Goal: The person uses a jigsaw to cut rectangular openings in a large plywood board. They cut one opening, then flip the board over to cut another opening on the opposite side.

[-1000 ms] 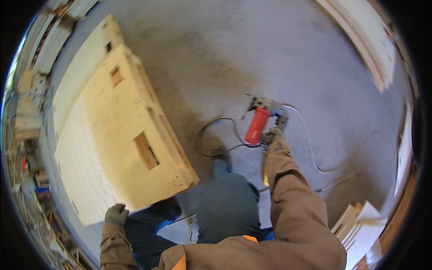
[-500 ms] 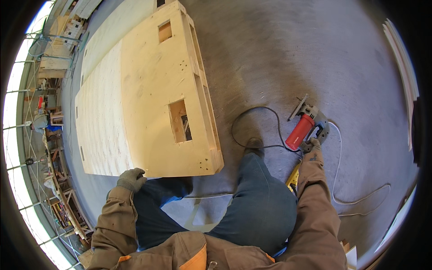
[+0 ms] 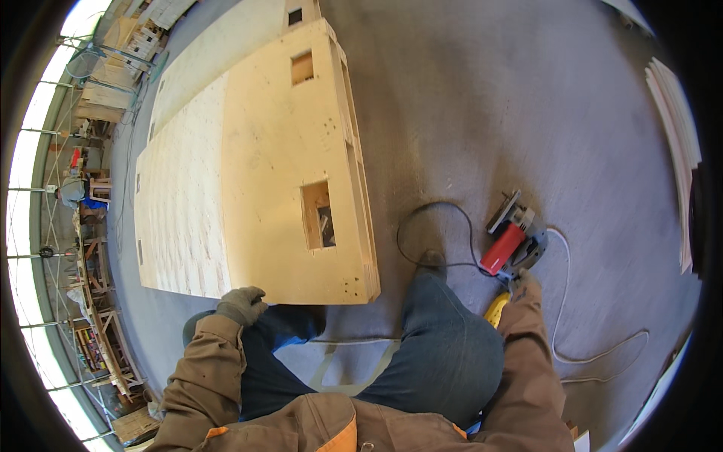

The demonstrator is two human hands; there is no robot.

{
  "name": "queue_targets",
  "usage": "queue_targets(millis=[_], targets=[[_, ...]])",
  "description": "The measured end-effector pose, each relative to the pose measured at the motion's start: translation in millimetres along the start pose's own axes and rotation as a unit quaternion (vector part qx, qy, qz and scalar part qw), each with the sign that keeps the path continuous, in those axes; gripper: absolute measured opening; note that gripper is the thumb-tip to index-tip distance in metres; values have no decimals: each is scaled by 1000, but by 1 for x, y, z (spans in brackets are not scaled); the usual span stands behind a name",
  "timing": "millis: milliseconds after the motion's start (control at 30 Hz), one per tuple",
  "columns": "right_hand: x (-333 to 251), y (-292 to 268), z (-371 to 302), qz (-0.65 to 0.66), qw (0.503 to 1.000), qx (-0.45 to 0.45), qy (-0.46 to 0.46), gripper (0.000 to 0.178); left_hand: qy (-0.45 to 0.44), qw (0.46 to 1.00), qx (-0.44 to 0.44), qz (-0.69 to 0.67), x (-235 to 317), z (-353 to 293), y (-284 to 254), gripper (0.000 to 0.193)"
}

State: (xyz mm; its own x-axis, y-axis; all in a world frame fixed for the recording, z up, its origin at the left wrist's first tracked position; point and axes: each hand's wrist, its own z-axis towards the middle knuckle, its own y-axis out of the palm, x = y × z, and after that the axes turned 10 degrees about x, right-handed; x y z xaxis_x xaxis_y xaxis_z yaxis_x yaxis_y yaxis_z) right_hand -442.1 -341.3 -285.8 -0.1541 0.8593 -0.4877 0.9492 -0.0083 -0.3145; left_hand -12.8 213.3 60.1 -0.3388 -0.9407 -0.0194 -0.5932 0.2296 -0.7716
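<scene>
My gloved left hand (image 3: 242, 304) is at the near edge of the pale wooden panel (image 3: 263, 151), above my knee. Its fingers are curled, and nothing shows in them. Low on the right, a red and grey jigsaw (image 3: 503, 250) lies tilted on the floor with its base plate toward the upper left. My gloved right hand (image 3: 526, 286) is at the jigsaw's rear end. The fingers are too small and partly hidden to tell whether they grip it. A dark cord (image 3: 437, 203) loops out from the jigsaw to the left.
A square hole (image 3: 318, 215) opens in the panel, with another farther off. Beside my right forearm lies a yellow object (image 3: 496, 309). A pale cable (image 3: 559, 316) curves over the floor on the right. Stacked boards (image 3: 670, 151) stand far right; a cluttered workbench (image 3: 98, 316) runs along the left.
My right hand has drawn back slightly from the jigsaw toward me. The whole view has shifted, so the panel and jigsaw sit lower in it. My left hand stays by the panel's edge.
</scene>
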Motion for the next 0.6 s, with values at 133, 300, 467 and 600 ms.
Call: queue_targets(millis=[133,300,467,600], targets=[[3,-15,-25,20,999,5,-37,29,-3,999,26,-35,-5,-24,-2,47],[-27,-24,-74,-12,996,8,-88,23,26,997,56,-54,-19,-41,6,51],[-78,-21,-137,15,977,-78,-196,24,10,972,137,-193,-32,-37,42,53],[-127,3,-223,-30,953,-124,-277,34,-102,893,204,-389,-35,-14,92,54]])
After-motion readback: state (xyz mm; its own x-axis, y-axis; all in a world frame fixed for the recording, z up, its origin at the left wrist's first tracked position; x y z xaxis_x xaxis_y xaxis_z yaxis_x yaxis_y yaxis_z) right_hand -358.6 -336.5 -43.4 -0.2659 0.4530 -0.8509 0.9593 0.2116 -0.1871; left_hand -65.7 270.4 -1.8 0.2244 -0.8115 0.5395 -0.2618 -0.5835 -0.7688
